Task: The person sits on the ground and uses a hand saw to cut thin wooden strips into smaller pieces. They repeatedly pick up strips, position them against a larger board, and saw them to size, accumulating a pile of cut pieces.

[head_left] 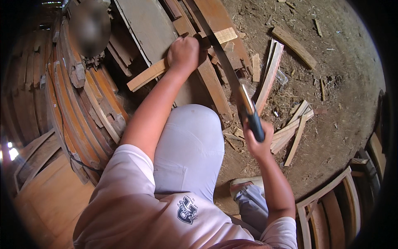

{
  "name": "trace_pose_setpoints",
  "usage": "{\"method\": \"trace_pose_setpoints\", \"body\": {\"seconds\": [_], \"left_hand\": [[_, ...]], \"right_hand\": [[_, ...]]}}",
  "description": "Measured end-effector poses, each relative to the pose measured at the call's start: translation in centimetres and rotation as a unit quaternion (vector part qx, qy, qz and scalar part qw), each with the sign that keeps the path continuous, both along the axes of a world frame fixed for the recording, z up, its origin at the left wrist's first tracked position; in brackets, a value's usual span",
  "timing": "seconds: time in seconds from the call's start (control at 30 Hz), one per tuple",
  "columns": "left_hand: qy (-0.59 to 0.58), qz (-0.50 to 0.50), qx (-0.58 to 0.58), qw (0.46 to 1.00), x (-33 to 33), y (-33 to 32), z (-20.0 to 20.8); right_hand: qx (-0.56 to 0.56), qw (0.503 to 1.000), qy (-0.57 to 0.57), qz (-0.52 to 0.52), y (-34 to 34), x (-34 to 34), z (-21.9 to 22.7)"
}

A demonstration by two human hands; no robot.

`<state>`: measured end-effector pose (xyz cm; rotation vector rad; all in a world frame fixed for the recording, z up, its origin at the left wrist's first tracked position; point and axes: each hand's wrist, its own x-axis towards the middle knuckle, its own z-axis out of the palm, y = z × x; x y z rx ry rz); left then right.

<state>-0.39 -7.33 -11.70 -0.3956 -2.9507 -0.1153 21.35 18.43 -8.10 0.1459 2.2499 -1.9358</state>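
My left hand is closed around a light wooden strip, pressing it down over the boards beneath. The strip lies crosswise, with one end out past the hand on the left and its other end beyond the saw on the right. In my right hand is the dark handle of a handsaw, the fingers wrapped round it. The long saw blade slants up and away to the left, crossing the strip just right of my left hand. Whether the teeth are in the wood I cannot tell. My knee is bent close to the boards.
Stacked brown planks stand along the left, with a thin dark cable over them. Offcuts and a loose board lie on the dirt floor among shavings. A wooden frame is at the lower right.
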Motion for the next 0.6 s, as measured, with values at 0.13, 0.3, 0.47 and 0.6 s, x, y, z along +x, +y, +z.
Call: {"method": "trace_pose_setpoints", "body": {"seconds": [0.13,0.3,0.47,0.6], "left_hand": [[-0.008,-0.005,-0.045,0.999,-0.2,0.4,0.6],[-0.027,0.014,-0.007,1.000,-0.1,1.0,1.5],[-0.008,-0.012,0.036,0.999,0.1,0.9,1.8],[-0.047,-0.042,0.065,0.996,0.3,0.9,3.1]], "right_hand": [[0.093,0.994,-0.019,0.052,3.3,6.7,2.4],[0.294,0.956,0.007,-0.004,12.0,8.0,15.8],[0.118,0.959,-0.041,-0.256,11.1,11.1,28.3],[0.070,0.915,-0.020,-0.398,11.6,10.9,26.5]]}}
